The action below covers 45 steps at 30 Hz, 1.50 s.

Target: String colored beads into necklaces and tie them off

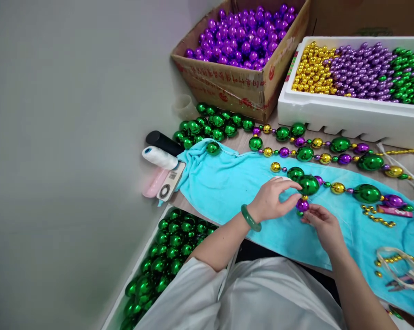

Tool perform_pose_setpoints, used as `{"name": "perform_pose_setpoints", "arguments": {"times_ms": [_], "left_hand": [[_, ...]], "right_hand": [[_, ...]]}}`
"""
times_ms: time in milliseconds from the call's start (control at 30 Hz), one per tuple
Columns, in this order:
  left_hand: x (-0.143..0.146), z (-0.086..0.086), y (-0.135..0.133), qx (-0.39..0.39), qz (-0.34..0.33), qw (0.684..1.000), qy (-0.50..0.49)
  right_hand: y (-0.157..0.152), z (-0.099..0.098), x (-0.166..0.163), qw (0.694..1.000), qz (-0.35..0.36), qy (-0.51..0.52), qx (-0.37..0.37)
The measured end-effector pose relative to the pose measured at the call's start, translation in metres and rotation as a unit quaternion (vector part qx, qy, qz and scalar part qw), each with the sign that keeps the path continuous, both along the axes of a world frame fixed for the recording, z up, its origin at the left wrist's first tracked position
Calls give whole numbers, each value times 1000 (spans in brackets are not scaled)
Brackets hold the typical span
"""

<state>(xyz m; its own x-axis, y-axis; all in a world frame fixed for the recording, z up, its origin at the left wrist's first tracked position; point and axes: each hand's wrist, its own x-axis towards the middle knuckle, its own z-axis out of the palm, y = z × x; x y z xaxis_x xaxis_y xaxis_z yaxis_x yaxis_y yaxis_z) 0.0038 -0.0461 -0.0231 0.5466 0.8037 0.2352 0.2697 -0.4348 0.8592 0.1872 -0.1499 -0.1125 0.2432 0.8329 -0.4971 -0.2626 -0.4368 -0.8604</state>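
Note:
A string of green, purple and gold beads lies across the turquoise towel [220, 178] in front of me. My left hand [274, 199], with a green bangle at its wrist, curls thumb and forefinger onto a large green bead [309, 185] of this string. Just below, my right hand [323, 224] pinches the string's lower end, where a purple bead [302, 205] and a small green bead [299, 213] hang. The thread between its fingertips is too fine to make out. Short rows of small gold beads [378, 216] lie near a pink packet [395, 211].
Behind the towel lies a finished-looking bead strand [305, 154] beside loose green balls [217, 121]. Farther back stand a cardboard box [227, 87] of purple balls and a white foam box [330, 112] of small beads. A bin of green balls [176, 239] is at left; pliers [404, 280] lie right.

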Motion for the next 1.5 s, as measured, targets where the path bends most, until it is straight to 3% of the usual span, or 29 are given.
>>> {"name": "perform_pose_setpoints", "arguments": {"times_ms": [67, 200, 300, 400, 467, 567, 733, 900, 967, 1067, 1300, 1400, 1500], "left_hand": [[5, -13, 2, -33, 7, 999, 32], [17, -43, 5, -82, 83, 991, 69], [15, -53, 20, -71, 190, 978, 50], [2, -57, 51, -68, 338, 939, -18], [-8, -59, 70, -107, 373, 921, -39], [-20, -67, 81, -216, 338, 915, -45], [-27, -74, 59, -310, 314, 894, -76], [-32, -66, 35, -453, 275, 817, -228], [-33, -65, 31, -479, 259, 802, -245], [-30, -66, 31, -481, 249, 810, -225], [-17, -71, 61, -388, 325, 860, -68], [-13, -70, 74, -362, 320, 873, -59], [-11, -67, 79, -387, 300, 869, -71]], "right_hand": [[4, -1, 3, 998, -15, -57, 4], [10, -7, 8, 993, -10, -115, 6], [11, -10, 12, 989, -10, -148, -1], [12, -9, 11, 981, 8, -195, 4], [13, -6, 8, 972, 31, -233, 22], [16, 0, 0, 954, 63, -288, 51], [18, 2, -9, 932, 84, -340, 89], [19, 0, -11, 940, 76, -326, 66], [20, 0, -12, 944, 75, -316, 64], [22, 0, -15, 946, 78, -306, 74], [25, -2, -17, 950, 58, -302, 59], [26, -2, -17, 949, 61, -302, 63], [25, -2, -16, 950, 65, -299, 62]]}}
